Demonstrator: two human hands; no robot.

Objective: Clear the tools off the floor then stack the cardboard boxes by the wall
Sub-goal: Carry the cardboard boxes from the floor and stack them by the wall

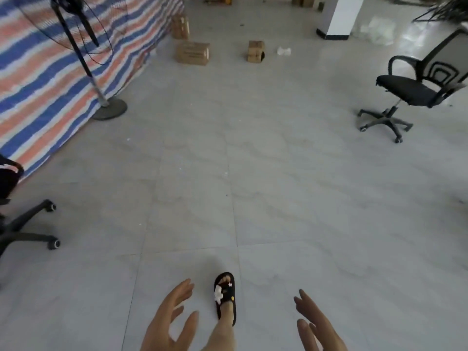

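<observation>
Both hands are held out at the bottom of the frame, fingers spread and nothing grasped: the left hand (172, 317) at lower centre-left, the right hand (316, 325) at lower centre-right. Between them a foot in a black sandal (226, 297) is planted on the grey tiled floor (278, 186). Cardboard boxes are seen well apart from the hands, in the upper middle: a wide box (193, 52), a small box (255, 51), and a box (180, 27) beside the striped tarp (50, 79).
</observation>
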